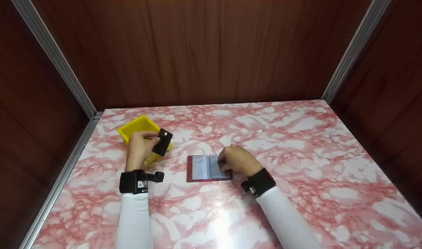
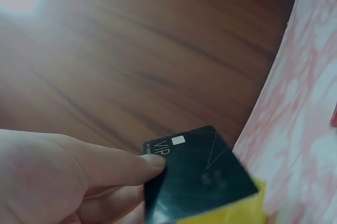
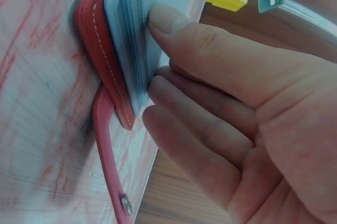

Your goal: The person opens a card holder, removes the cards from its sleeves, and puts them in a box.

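My left hand (image 1: 139,148) pinches a black VIP card (image 2: 195,176) by one edge, thumb on its printed face, near a small white chip mark. The card is tilted, held above the front side of a yellow box (image 1: 132,127). A red card holder (image 1: 189,169) lies spread open on the table, its clear sleeves (image 1: 199,167) showing on both sides. At its right-hand side is my right hand (image 1: 241,160), thumb tip at the top sleeve and the other fingers bent beside the sleeve edges. A strap (image 3: 105,134) with a metal snap sticks out from the holder.
The table (image 1: 300,166) has a pink and white marbled top. Dark brown wood panels (image 1: 211,52) rise behind it and on both sides, with metal strips (image 1: 58,62) at the corners. The yellow box stands at the back left.
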